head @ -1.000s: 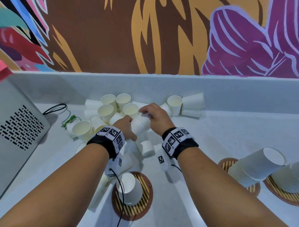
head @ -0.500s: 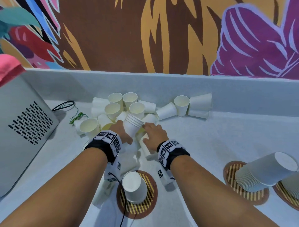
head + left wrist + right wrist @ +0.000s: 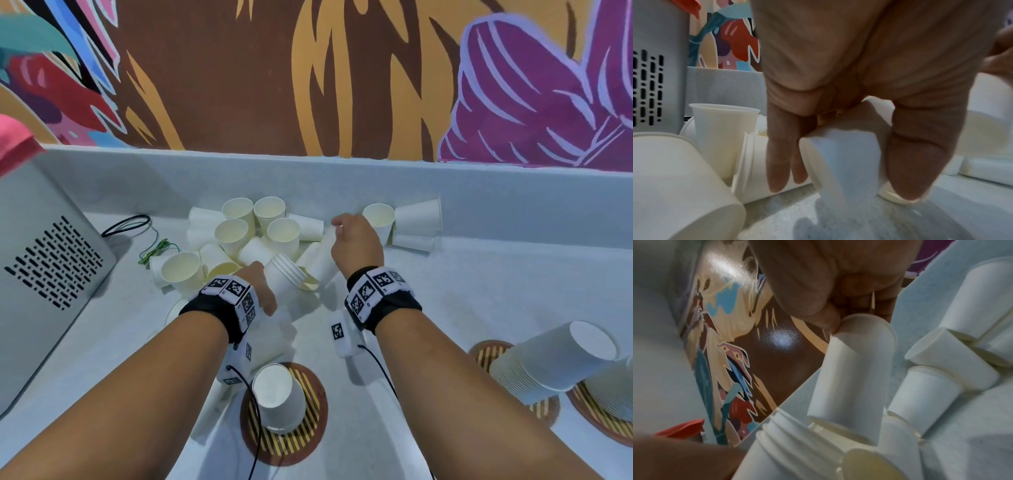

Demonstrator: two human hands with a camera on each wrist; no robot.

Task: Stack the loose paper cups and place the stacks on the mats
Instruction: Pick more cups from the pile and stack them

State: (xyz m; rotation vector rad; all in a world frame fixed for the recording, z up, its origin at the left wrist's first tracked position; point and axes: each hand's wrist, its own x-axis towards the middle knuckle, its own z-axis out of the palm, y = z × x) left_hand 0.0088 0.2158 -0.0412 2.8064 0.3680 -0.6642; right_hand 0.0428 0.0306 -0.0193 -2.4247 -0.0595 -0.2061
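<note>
My left hand (image 3: pixel 261 287) grips a short stack of white paper cups (image 3: pixel 285 278) by its base, with the rims tilted up and to the right; thumb and fingers wrap the stack's base (image 3: pixel 840 155). My right hand (image 3: pixel 354 241) pinches a single cup (image 3: pixel 855 369) by its base. Its mouth points down at the open rim of the stack (image 3: pixel 785 441). Several loose cups (image 3: pixel 236 233) lie piled behind the hands. An upside-down cup (image 3: pixel 279 397) sits on the near striped mat (image 3: pixel 310 431). A tall stack (image 3: pixel 555 359) leans over the right mat (image 3: pixel 544 409).
A grey vented appliance (image 3: pixel 44 260) stands at the left, with a black cable (image 3: pixel 126 224) and a green wire (image 3: pixel 156 249) beside it. A low pale wall (image 3: pixel 342 178) closes the back of the counter. Another cup stack (image 3: pixel 613 394) sits on a mat at the far right edge.
My right hand left the stack, dipped into the pile and has come up farther back holding a single cup over the stack's mouth. The left hand kept hold of the stack.
</note>
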